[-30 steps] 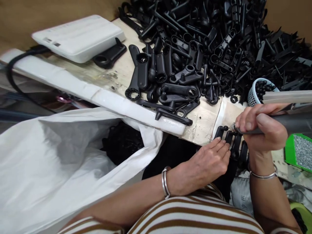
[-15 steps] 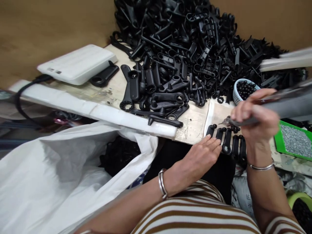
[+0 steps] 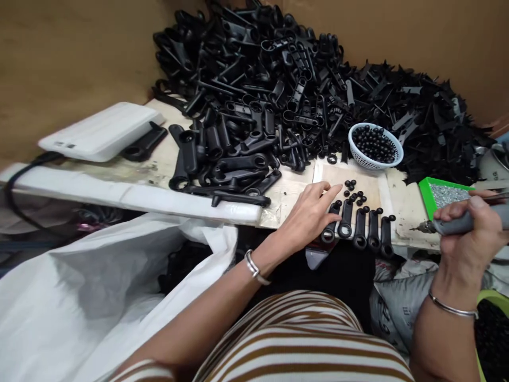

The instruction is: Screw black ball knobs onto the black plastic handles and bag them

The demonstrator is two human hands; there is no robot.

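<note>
Bag (image 3: 79, 297), white plastic, fills the lower left of my view, its mouth open toward the table (image 3: 294, 199) edge. Above it a white box (image 3: 99, 130) lies flat at the table's left end, with one black handle (image 3: 143, 146) touching its right side. Next comes the pile (image 3: 278, 79) of black plastic handles, heaped against the brown wall and spilling forward onto the bare board.

My left hand (image 3: 308, 215) lies palm down at the table's near edge, fingers spread and extended, index tip pointing toward a few loose black caps (image 3: 353, 192). The hand's outer fingers rest on the leftmost piece of the row (image 3: 360, 229): five black handles laid side by side, ring ends overhanging the near edge. Behind the row a white basket (image 3: 376, 146) holds more black caps.

Right of the row, apart from it, my right hand (image 3: 471, 233) is closed around a grey driver (image 3: 457, 224), whose bit points left toward the row without touching it. Just behind that hand sits a green tray (image 3: 424, 193) of small silver screws. Both wrists carry a metal bangle.
</note>
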